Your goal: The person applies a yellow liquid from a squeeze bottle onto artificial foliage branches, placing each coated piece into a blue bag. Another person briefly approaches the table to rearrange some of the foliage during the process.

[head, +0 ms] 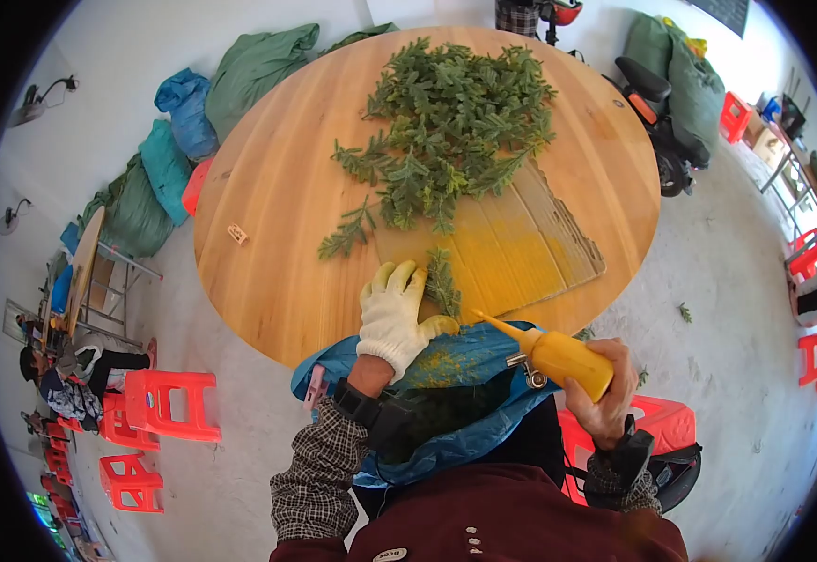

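Note:
My left hand (395, 316), in a white knit glove with yellow-stained fingers, rests at the near edge of the round wooden table (275, 274). Its fingers are spread, and thumb and forefinger lie beside a small artificial evergreen sprig (442, 282). Bare, my right hand (606, 386) grips a yellow squeeze bottle (571, 360), its narrow nozzle pointing left, near the sprig's lower end. A yellow-stained cardboard sheet (520, 246) lies partly under a heap of green sprigs (457, 119). Below my hands, a blue plastic bag (478, 442) with dark green contents hangs at the table edge, a pink clip (315, 386) on it.
Another loose sprig (348, 232) and a small tag (237, 234) lie on the table. Red plastic stools (171, 404) stand at left and another (661, 421) beside me at right. Full sacks (261, 70) line the wall; a scooter (668, 133) stands behind. A person (75, 393) sits far left.

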The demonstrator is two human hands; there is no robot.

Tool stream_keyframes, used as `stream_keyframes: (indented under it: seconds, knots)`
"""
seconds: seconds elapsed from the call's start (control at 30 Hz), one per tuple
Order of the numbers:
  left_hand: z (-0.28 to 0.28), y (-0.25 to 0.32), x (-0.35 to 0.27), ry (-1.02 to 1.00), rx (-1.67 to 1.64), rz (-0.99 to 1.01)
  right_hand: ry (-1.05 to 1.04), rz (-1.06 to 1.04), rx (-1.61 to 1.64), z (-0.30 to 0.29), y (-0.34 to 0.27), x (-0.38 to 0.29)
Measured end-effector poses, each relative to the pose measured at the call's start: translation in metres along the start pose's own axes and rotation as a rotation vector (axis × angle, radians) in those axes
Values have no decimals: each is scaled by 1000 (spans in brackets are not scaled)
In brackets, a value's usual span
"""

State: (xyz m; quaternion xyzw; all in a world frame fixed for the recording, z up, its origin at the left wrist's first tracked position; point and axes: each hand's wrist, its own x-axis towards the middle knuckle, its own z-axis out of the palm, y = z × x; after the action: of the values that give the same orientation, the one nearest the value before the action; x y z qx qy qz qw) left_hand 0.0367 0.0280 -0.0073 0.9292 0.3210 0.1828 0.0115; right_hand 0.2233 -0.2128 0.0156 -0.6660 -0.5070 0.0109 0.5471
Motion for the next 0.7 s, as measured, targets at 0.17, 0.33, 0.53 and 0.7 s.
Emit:
stream_keyframes:
  seconds: [0.17, 0.33, 0.53, 0.7]
  knots:
    - [-4, 4, 0, -3, -43, -21, -21, -34, 15, 4, -4, -3]
    - [-15, 12, -8, -7, -162, -42, -47, -8, 41, -5, -10, -6]
    - [-43, 9, -39, 7, -361, -19, -152, -42, 87, -18, -23, -7]
    - [-87, -8, -80, -66, -372, 5, -320, -40, 120, -28, -28, -6]
